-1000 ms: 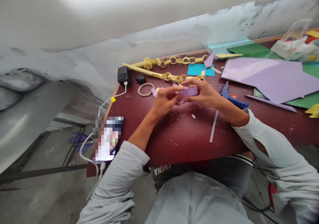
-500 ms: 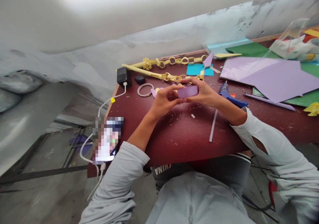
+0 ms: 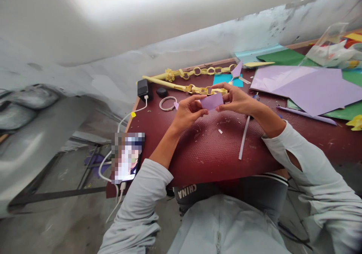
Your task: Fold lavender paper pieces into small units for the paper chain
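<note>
Hands: left grip (image 3: 189, 112), right grip (image 3: 236, 99) pinch purple paper piece (image 3: 211, 101) | waistband (image 3: 195, 191) text: "CHINA"

A small lilac paper piece (image 3: 211, 101) is held above the dark red textured table (image 3: 215, 152), between the left hand (image 3: 187, 112) on its left and the right hand (image 3: 236, 99) on its right. Just behind the hands a yellow paper chain (image 3: 198, 81) is laid across the table's far side. Left of the chain, at the far left corner, a black charger block (image 3: 143, 88) is set, with a black round cap (image 3: 162, 92) and a white ring (image 3: 167, 103) to its right. A phone (image 3: 128, 157) is placed at the near left edge. A large lilac paper sheet (image 3: 308, 88) is spread to the right, over green sheets (image 3: 283, 57). A white paper strip (image 3: 244, 138) lies below the right wrist.
</note>
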{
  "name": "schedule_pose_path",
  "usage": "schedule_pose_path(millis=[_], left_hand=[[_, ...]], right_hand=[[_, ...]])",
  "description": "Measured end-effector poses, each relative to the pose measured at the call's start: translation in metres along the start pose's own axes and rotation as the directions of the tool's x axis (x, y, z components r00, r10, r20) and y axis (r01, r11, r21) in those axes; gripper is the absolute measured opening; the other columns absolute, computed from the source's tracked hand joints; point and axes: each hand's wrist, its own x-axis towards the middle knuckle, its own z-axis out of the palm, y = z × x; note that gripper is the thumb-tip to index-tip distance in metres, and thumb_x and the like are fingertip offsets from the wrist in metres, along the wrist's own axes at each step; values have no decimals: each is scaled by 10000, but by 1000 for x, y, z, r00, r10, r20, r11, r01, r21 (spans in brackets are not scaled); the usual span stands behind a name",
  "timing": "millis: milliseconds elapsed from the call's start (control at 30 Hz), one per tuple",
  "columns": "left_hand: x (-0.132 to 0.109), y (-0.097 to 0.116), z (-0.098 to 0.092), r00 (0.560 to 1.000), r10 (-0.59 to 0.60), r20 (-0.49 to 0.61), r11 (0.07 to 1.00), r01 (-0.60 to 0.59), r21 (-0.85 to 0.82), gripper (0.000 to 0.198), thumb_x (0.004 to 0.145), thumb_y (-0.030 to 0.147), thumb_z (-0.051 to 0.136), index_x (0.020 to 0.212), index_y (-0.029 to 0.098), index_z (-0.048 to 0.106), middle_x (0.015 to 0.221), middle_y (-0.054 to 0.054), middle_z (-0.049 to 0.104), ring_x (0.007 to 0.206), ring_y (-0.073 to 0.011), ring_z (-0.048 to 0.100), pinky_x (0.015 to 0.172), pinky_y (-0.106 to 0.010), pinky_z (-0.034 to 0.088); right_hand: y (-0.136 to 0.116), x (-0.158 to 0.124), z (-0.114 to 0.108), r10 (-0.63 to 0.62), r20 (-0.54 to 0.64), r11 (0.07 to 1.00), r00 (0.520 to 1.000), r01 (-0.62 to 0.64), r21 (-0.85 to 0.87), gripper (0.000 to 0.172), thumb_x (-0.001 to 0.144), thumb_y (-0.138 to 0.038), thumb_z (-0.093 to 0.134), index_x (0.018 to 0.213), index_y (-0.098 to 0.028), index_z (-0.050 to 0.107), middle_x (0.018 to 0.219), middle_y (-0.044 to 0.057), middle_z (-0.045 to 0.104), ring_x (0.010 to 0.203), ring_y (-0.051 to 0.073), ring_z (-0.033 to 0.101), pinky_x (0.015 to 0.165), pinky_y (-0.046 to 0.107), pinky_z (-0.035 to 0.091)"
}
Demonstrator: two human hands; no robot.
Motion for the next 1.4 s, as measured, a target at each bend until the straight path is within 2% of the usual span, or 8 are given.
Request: schedule_pose_path(millis=[100,233,400,533,733,933,1167,1400], left_hand=[[2,-1,-6,999,20,-38,1000,-19,17,609,801,332,1065,1338,224,799,830,-1,769,696,-140,731,619,-259,562],[6,-7,-12,990,55,-132,998,-51,35,716,783,443,1082,1388,246,754,865,-2,765,781,-188,775,755,-347,642],[8,-14,1,994,70,-90,997,-67,38,831,809,495,1067,1509,287,671,868,9,736,825,-228,797,799,-408,656],[6,-16,9,997,60,-46,997,-58,49,824,852,472,1043,1549,287,644,892,-7,762,835,-246,807,808,-419,656],[5,-21,9,994,106,-1,993,-106,46,762,911,476,998,1549,292,624,922,-12,755,850,-222,784,780,-372,630],[6,-21,10,999,-4,32,998,2,64,796,913,505,985,1569,264,603,873,7,716,775,-184,742,767,-339,618],[13,-21,11,998,67,-15,993,-65,103,689,971,448,948,1540,269,604,794,49,620,708,-148,667,711,-302,555],[11,-20,10,993,110,-41,981,-102,164,773,990,451,925,1648,300,547,782,51,594,664,-148,595,665,-307,502]], right_hand=[[-9,-3,-10,20,-83,1000,996,-21,-14,886,723,-284,1083,1487,-216,638,804,-37,739,758,189,743,729,335,658],[-13,-4,-11,22,-209,999,978,-13,46,838,674,-311,1115,1401,-208,710,846,1,778,805,210,776,782,377,702],[-9,1,17,26,-108,999,994,-23,27,442,744,-452,1075,990,-189,818,878,62,787,808,214,750,673,354,698],[-11,3,30,-28,-99,999,995,24,-44,404,784,-506,1040,801,-185,794,790,62,751,727,202,700,611,353,667],[-5,4,31,-56,-97,996,994,49,-77,370,791,-488,1046,862,-184,846,801,57,739,689,204,674,592,388,659],[5,5,22,-54,-52,990,997,46,-135,356,809,-490,1050,901,-201,863,785,30,737,623,168,651,516,327,607],[-1,9,7,-48,-24,995,999,46,-85,348,818,-487,1042,966,-215,883,857,37,778,684,156,654,507,289,643],[-1,7,-3,-11,-68,997,998,5,-78,373,814,-489,1044,778,-214,794,710,-3,629,631,131,569,533,301,664]])
